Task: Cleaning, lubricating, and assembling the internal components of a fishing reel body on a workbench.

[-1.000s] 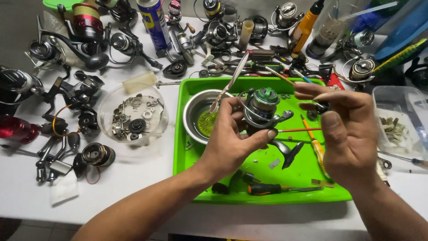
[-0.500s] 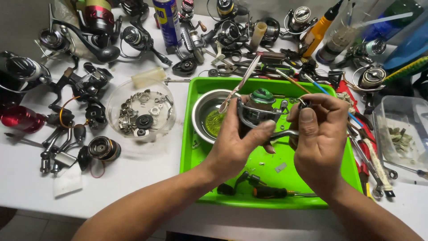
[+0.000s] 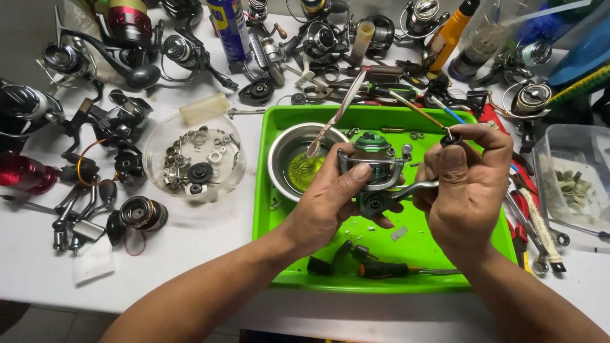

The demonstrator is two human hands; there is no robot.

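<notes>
Head view, looking down on a white table crowded with fishing-reel parts. Since a second ago the two hands have risen slightly over the green tray, and the right hand has drawn up and back toward 3 o'clock; its fingers now pinch a small dark knob at the end of the reel's handle arm. This suggests that the handle is being turned or worked rather than set down. The left hand grips the body of the spinning reel, thumb across its front, holding it above the tray's centre.

Containers: the tray carries a steel bowl at 10 o'clock of the reel, holding yellow-green liquid with a brush leaning in it, and a screwdriver near its 6 o'clock edge. A clear round dish at 9 o'clock holds small metal parts. A clear box at 3 o'clock holds pale pieces.
</notes>
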